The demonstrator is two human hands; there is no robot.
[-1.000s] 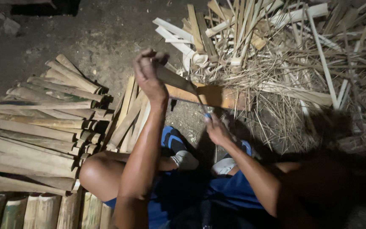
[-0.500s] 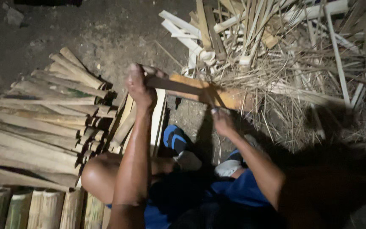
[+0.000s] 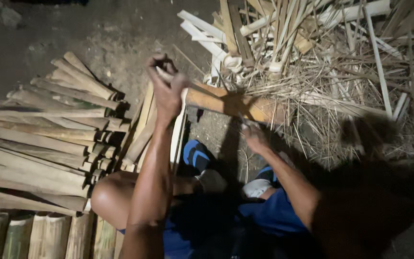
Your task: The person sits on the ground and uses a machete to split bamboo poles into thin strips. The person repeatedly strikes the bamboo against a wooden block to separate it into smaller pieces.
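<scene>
The left hand [image 3: 167, 91] is clenched around a thin bamboo strip [image 3: 178, 129] held over the wooden block [image 3: 233, 103], while the right hand [image 3: 254, 136] grips something I cannot tell, so the strip should stay steady on the block.

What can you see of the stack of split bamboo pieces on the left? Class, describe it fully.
The stack of split bamboo pieces lies on the dirt ground, left of the person's bare knee. The long, pale tan slats, curved in section, are laid roughly parallel in overlapping layers, cut ends toward the middle. Neither hand touches it; the left hand is raised beside it.
</scene>
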